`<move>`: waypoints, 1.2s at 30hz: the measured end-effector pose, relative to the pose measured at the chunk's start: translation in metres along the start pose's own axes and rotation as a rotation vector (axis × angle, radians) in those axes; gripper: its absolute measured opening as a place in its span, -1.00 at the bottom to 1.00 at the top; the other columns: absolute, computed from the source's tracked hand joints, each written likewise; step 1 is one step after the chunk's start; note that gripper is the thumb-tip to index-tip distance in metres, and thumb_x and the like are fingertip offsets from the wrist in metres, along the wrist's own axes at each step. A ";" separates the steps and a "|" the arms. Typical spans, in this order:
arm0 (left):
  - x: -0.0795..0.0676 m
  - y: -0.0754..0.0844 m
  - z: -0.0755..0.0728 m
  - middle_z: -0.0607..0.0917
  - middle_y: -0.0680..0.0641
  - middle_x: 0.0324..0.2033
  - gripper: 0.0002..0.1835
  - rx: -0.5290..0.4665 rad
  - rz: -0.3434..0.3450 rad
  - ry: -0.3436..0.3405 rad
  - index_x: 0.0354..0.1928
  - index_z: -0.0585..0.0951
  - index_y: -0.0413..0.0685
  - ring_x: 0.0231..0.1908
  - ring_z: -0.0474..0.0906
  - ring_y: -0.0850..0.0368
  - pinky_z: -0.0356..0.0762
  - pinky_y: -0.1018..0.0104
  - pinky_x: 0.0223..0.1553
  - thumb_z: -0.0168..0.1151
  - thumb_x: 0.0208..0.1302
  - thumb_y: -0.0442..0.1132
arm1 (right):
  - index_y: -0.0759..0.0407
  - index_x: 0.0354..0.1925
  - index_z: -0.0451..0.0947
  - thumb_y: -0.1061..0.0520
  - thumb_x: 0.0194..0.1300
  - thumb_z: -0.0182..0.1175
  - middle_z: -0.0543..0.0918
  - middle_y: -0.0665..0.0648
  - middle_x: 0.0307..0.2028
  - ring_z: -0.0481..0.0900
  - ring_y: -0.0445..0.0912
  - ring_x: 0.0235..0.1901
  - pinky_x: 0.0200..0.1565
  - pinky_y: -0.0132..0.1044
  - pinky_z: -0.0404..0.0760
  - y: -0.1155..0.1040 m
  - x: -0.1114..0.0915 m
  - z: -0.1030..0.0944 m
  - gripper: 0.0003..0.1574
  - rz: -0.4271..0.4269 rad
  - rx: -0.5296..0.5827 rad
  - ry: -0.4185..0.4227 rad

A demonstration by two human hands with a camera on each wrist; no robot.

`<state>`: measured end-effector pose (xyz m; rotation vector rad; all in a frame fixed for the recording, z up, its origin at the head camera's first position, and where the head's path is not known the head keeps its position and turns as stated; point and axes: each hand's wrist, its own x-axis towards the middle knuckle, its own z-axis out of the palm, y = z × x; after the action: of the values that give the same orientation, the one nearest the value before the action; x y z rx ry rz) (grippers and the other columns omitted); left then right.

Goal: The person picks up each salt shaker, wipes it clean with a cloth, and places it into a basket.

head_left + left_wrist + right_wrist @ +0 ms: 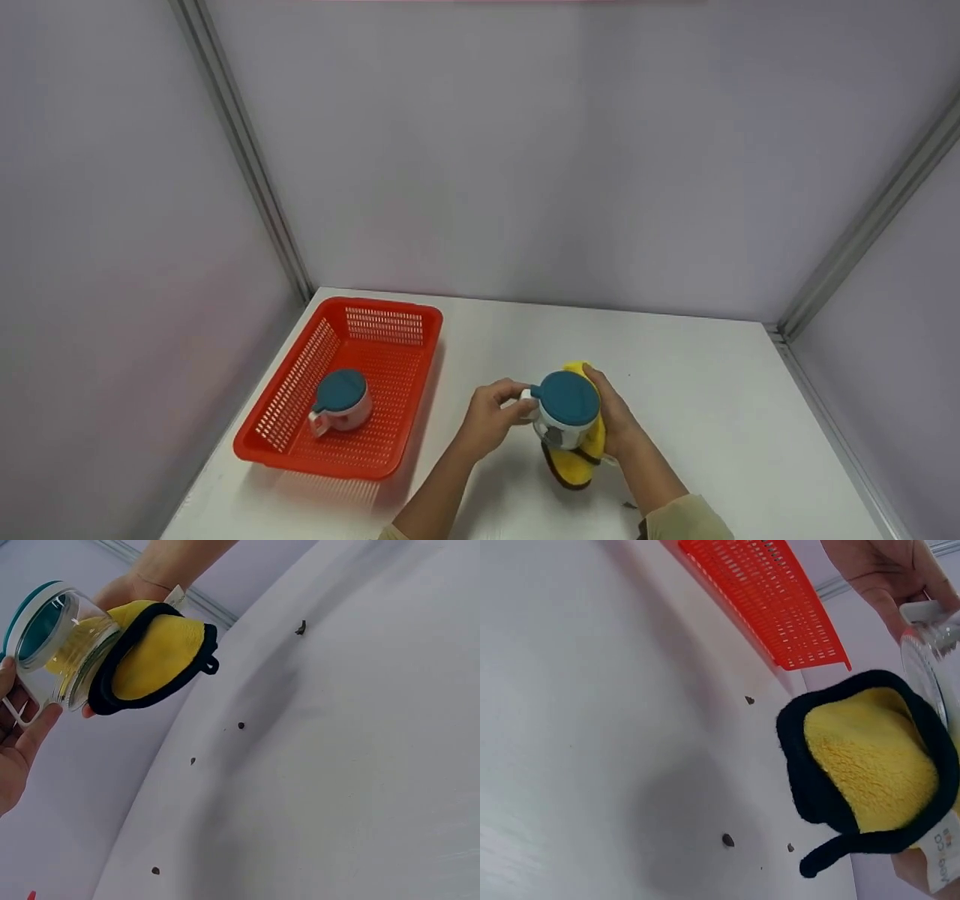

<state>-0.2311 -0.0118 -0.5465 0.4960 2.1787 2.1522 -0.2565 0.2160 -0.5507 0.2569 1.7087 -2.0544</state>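
A clear glass seasoning jar [559,433] with a teal lid [568,397] and a white handle is held above the table. My left hand [487,421] pinches its handle between thumb and fingers. My right hand [621,421] grips a yellow cloth [576,471] with dark edging and presses it round the jar's far side. In the left wrist view, the cloth [161,660] covers the jar's base. A loop and a white label hang from the cloth [870,765] in the right wrist view. Most of the right hand's fingers are hidden behind jar and cloth.
To the left, a red plastic basket [394,375] stands on the white table [690,390]. Inside it sits a similar jar [354,417] with a teal lid. Several small dark bits, one of them a crumb [241,725], lie scattered on the tabletop. Pale walls enclose the table.
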 end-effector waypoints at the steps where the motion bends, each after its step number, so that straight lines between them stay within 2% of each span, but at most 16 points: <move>1: 0.000 -0.001 0.000 0.71 -0.02 -0.21 -0.80 0.001 -0.003 0.012 -0.08 0.73 0.08 -0.07 0.67 0.04 0.72 0.23 -0.15 0.35 0.26 -0.17 | 0.00 0.20 0.36 -0.73 0.09 -0.08 0.37 0.19 0.10 0.29 0.13 0.16 0.12 0.11 0.31 0.001 0.000 0.002 0.07 -0.014 0.007 0.029; 5: -0.003 -0.003 0.002 0.71 0.00 -0.21 -0.80 0.007 -0.014 0.050 -0.09 0.73 0.09 -0.04 0.65 0.02 0.71 0.26 -0.14 0.36 0.25 -0.15 | -0.01 0.28 0.30 -0.72 0.11 -0.10 0.37 0.14 0.11 0.28 0.09 0.18 0.18 0.10 0.26 0.006 0.002 0.004 0.09 -0.069 0.035 0.125; 11: -0.006 -0.005 0.003 0.71 -0.03 -0.23 -0.81 -0.010 0.024 0.055 -0.11 0.73 0.05 -0.07 0.67 0.08 0.71 0.23 -0.15 0.36 0.24 -0.19 | 0.04 0.25 0.32 -0.64 0.24 -0.12 0.42 0.11 0.03 0.35 0.04 0.09 0.13 -0.06 0.35 0.000 0.001 -0.003 -0.02 -0.171 0.023 0.176; 21: -0.009 -0.003 0.004 0.71 -0.06 -0.23 -0.80 -0.018 0.092 0.038 -0.10 0.72 -0.03 -0.11 0.69 0.08 0.72 0.14 -0.17 0.34 0.26 -0.20 | 0.11 0.19 0.34 -0.51 0.35 -0.07 0.54 0.15 -0.04 0.55 -0.05 -0.12 -0.02 -0.27 0.62 -0.036 -0.008 -0.009 -0.16 -0.388 0.019 0.190; 24: -0.011 -0.004 0.005 0.71 -0.06 -0.24 -0.81 -0.002 0.090 0.015 -0.10 0.73 -0.02 -0.13 0.69 0.09 0.72 0.13 -0.17 0.34 0.26 -0.19 | 0.11 0.13 0.36 -0.47 0.38 -0.07 0.54 0.15 -0.12 0.57 -0.06 -0.20 -0.14 -0.30 0.67 -0.043 -0.010 -0.007 -0.24 -0.461 -0.030 0.191; 26: -0.012 -0.004 0.006 0.70 -0.06 -0.24 -0.82 0.004 0.087 0.003 -0.10 0.73 -0.02 -0.14 0.69 0.09 0.72 0.15 -0.18 0.33 0.28 -0.20 | 0.13 0.09 0.39 -0.40 0.43 -0.08 0.54 0.17 -0.17 0.56 -0.05 -0.23 -0.18 -0.28 0.66 -0.046 -0.012 -0.005 -0.31 -0.493 -0.099 0.152; 28: -0.012 -0.004 0.008 0.70 -0.06 -0.24 -0.82 0.007 0.079 -0.003 -0.10 0.73 -0.02 -0.15 0.69 0.09 0.72 0.19 -0.18 0.32 0.28 -0.21 | 0.15 0.07 0.42 -0.30 0.47 -0.08 0.54 0.19 -0.20 0.54 -0.02 -0.22 -0.15 -0.24 0.62 -0.048 -0.012 -0.002 -0.41 -0.498 -0.190 0.090; 31: -0.012 -0.004 0.009 0.70 -0.04 -0.24 -0.83 0.017 0.055 -0.006 -0.10 0.73 0.01 -0.16 0.69 0.09 0.72 0.23 -0.19 0.32 0.29 -0.21 | 0.16 0.05 0.43 -0.22 0.47 -0.05 0.53 0.19 -0.20 0.51 0.02 -0.17 -0.08 -0.16 0.56 -0.049 -0.012 0.002 -0.48 -0.453 -0.324 0.002; 36: -0.012 -0.004 0.007 0.70 -0.02 -0.24 -0.83 0.035 0.015 -0.010 -0.11 0.73 0.04 -0.16 0.70 0.10 0.72 0.24 -0.19 0.34 0.28 -0.19 | 0.07 0.15 0.39 -0.33 0.39 0.02 0.49 0.18 -0.09 0.43 0.07 -0.02 0.02 -0.04 0.48 -0.053 -0.011 0.006 -0.37 -0.306 -0.464 -0.076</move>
<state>-0.2193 -0.0081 -0.5530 0.5251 2.2180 2.1180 -0.2703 0.2197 -0.4985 -0.2408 2.2184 -1.7593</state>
